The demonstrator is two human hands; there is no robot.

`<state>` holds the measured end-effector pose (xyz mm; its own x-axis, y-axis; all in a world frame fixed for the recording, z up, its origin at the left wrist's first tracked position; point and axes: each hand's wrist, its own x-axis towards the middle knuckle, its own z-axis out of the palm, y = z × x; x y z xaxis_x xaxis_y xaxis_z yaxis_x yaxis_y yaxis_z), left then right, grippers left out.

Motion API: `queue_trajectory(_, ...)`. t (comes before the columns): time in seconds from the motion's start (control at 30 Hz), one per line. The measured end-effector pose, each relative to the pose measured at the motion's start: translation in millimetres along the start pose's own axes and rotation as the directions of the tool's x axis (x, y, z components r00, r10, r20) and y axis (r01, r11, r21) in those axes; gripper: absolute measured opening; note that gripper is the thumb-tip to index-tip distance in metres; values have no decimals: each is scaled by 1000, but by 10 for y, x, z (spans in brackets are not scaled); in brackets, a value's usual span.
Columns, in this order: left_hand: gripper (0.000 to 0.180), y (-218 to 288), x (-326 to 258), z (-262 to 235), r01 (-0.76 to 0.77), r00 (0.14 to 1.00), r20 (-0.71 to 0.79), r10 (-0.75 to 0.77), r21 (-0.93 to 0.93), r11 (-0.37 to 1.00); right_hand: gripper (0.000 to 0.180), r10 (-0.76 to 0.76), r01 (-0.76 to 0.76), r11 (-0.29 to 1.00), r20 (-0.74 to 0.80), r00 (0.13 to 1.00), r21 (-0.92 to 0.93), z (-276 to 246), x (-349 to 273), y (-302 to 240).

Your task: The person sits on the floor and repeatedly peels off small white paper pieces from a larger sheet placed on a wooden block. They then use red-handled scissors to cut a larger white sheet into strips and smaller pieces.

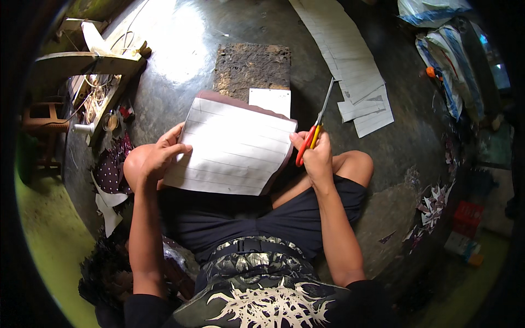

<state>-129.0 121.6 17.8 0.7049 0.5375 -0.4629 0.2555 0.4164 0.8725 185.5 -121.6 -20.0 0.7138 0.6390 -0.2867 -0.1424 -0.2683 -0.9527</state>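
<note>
A large sheet of white lined paper lies over a dark brown piece of material that shows along its far and right edges. My left hand is closed on the left edge of the paper, thumb on top. My right hand holds scissors with red and yellow handles, their blades pointing away from me and seemingly closed. The thumb of that hand touches the right edge of the paper and brown material. Both layers are held above my crossed legs.
Beyond the paper stands a rough dark block with a small white card on it. Several lined paper pieces lie on the floor at far right. Scraps sit at right, dotted cloth at left, near a wooden frame.
</note>
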Motion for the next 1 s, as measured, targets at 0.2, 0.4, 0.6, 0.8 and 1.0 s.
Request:
queue_trajectory(0.2,77,554,267,-260,-82,952,299,66,42,996,28,66,-169,850,217,974,499,-23,-67,-319)
queue_trajectory(0.4,59,335,627,-122,93,879,284,383,-890,446,21,211,-169,593,51,976,787,67,-655,-340)
queue_trajectory(0.6,78,-506,-331,1026,236,952,303,36,-807,542,27,311,-199,660,-23,950,724,443,-1232,-108)
queue_trajectory(0.8,38,-516,-205,1624,177,983,28,-183,-426,887,30,226,-226,692,92,970,686,625,-1225,37)
queue_trajectory(1.0,27,-385,-94,1353,-121,983,-169,70,-313,942,14,228,-194,688,45,973,700,548,-1165,60)
